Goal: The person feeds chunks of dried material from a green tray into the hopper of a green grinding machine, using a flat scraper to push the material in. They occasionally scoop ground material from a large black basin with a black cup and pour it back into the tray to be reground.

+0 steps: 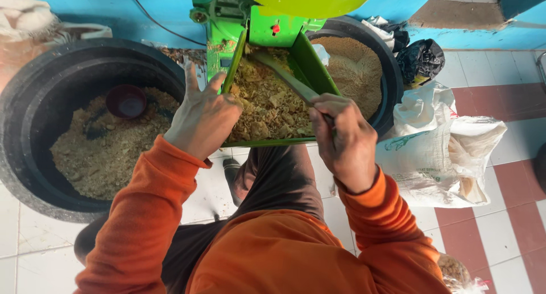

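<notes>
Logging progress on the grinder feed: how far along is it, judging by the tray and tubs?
Done: the right tub holds fine meal, and the left tub holds coarse crumbs with a maroon bowl.
In hand: the right hand grips a green stick lying in the green tray; the left hand rests on the chunks.
Left: the tray is heaped, and a white sack lies open alongside.

A white woven sack (438, 157) with green print slumps open on the tiled floor at right; black plastic bags (420, 58) lie crumpled behind it.
</notes>
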